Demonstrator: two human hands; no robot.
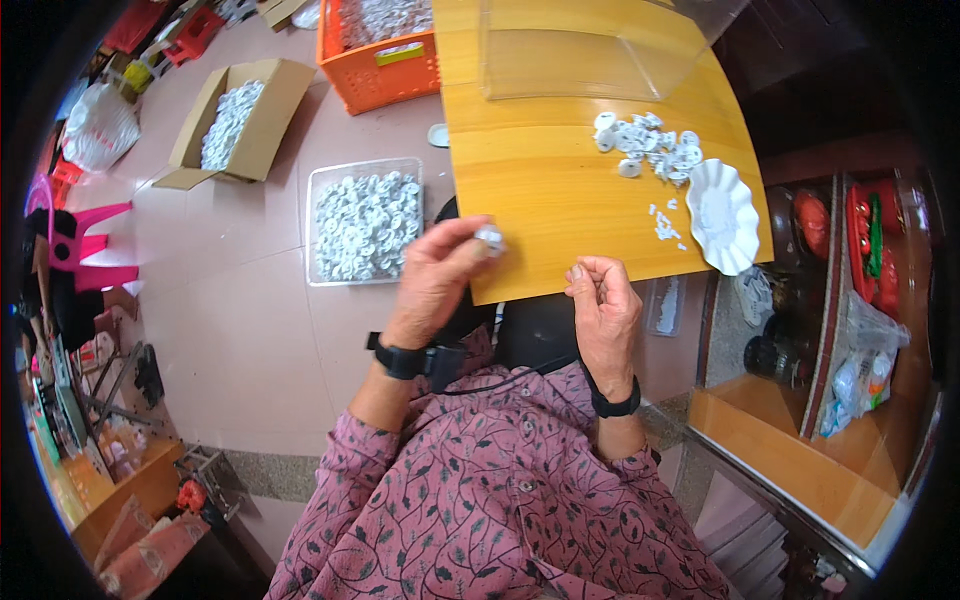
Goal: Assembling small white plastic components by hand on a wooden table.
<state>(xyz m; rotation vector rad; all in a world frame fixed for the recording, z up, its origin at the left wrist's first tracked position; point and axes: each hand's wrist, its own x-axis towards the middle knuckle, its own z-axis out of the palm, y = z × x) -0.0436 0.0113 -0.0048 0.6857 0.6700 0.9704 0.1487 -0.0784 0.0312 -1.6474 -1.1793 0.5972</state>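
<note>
My left hand (432,272) is closed in a pinch on a small white plastic part (490,239), held over the left front edge of the yellow wooden table (540,200). My right hand (606,312) is at the table's front edge, thumb and fingers pressed together; whatever they hold, if anything, is too small to make out. Farther back on the table lies a pile of white round plastic parts (655,146). Several tiny white pieces (664,226) are scattered nearer to me, beside a white scalloped dish (735,220) holding more white bits.
A clear tub (312,240) full of white round parts stands on the floor left of the table. Beyond it are a cardboard box (282,105) and an orange crate (375,85). A clear plastic container (570,92) sits at the table's back. Shelves (790,425) border the right.
</note>
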